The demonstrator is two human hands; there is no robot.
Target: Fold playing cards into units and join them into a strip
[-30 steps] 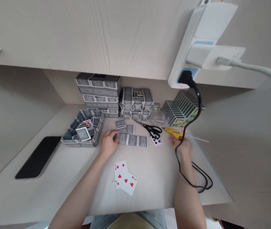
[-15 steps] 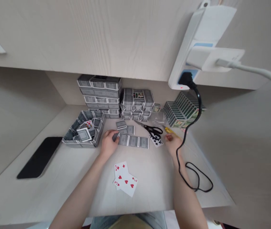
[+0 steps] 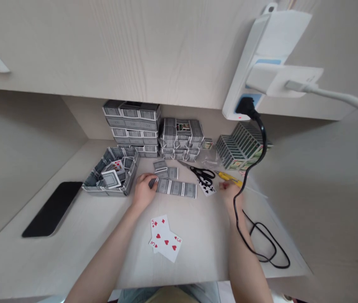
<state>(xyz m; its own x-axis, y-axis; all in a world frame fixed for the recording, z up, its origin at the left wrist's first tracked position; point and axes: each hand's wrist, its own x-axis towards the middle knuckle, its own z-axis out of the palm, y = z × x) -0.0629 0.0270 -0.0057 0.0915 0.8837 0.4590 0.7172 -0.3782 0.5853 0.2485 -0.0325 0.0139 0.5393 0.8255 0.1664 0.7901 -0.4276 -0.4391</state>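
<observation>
My left hand is closed on the left end of a long strip of grey-backed cards lying flat on the desk. My right hand sits to the right of the strip, fingers curled round the handle of a yellow glue gun whose nozzle points left. The gun's black cord runs over my right wrist and loops on the desk. A clubs card lies between the strip and my right hand. Black scissors rest just behind it.
An open tray built of cards stands left of my left hand. Stacked grey decks and green-backed decks line the back. Red cards lie face up near me. A black phone lies far left. A power strip hangs above.
My right hand with the glue gun moved left toward the clubs card, then eased back a little. The cord loop shifted on the desk. My left hand kept still on the strip.
</observation>
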